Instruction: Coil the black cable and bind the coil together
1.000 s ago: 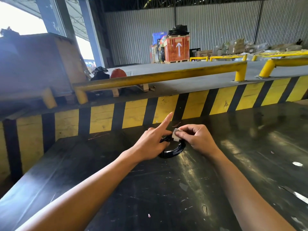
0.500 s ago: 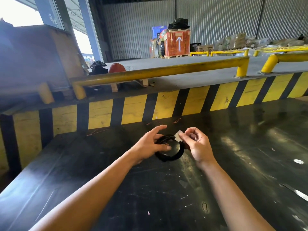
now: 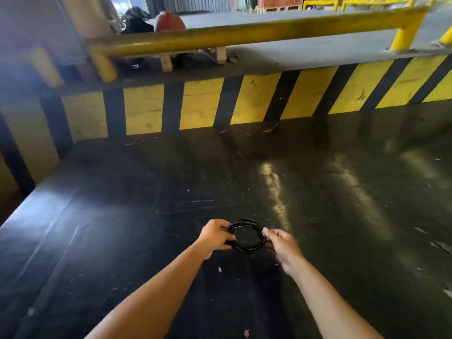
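The black cable is wound into a small round coil, held just above the dark table in the lower middle of the head view. My left hand grips the coil's left side with fingers curled around the strands. On the coil's right side my right hand pinches it, where a small pale piece shows at my fingertips. The coil's middle is an open ring, and part of its right edge is hidden under my fingers.
A yellow and black striped barrier runs along the table's far edge, with a yellow rail above it. Thin reddish wire scraps lie at the barrier's foot. Small pale specks dot the table near my arms.
The camera has tilted down, so my hands now sit lower in view. My left hand has gone from a pointing finger to a full grip on the coil, whose ring shape has opened up.
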A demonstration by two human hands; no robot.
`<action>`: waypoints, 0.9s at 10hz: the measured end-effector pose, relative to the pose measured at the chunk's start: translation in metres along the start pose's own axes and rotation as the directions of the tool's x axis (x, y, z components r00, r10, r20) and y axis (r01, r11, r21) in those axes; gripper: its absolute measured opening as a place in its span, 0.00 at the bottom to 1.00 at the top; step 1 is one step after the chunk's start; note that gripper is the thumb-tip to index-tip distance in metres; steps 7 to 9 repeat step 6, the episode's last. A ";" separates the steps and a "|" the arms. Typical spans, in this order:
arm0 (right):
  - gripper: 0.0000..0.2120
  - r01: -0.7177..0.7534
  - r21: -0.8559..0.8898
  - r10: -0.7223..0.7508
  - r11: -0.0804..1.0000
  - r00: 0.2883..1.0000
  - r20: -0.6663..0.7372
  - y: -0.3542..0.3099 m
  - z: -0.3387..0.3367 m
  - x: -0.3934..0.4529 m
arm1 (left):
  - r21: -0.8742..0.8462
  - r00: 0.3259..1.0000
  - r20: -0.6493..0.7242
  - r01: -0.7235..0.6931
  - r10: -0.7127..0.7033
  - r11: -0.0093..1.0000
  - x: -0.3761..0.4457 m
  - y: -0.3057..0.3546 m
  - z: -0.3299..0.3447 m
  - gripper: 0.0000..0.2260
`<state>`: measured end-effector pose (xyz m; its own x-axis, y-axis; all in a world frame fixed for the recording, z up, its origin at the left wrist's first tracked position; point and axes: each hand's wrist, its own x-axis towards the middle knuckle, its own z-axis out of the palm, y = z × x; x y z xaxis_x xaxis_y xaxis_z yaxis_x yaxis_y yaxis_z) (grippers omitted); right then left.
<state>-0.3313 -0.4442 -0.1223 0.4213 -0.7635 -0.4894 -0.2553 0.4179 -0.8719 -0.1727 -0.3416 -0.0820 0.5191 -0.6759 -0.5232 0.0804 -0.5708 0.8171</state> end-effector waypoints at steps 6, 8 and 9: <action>0.16 0.152 -0.569 -0.191 0.808 0.982 -0.009 -0.009 0.010 -0.005 | 0.513 0.984 -0.063 -0.113 0.168 0.851 0.003 -0.032 -0.004 0.21; 0.16 0.152 -0.569 -0.191 0.808 0.982 -0.009 -0.009 0.010 -0.005 | 0.513 0.984 -0.063 -0.113 0.168 0.851 0.003 -0.032 -0.004 0.21; 0.16 0.152 -0.569 -0.191 0.808 0.982 -0.009 -0.009 0.010 -0.005 | 0.513 0.984 -0.063 -0.113 0.168 0.851 0.003 -0.032 -0.004 0.21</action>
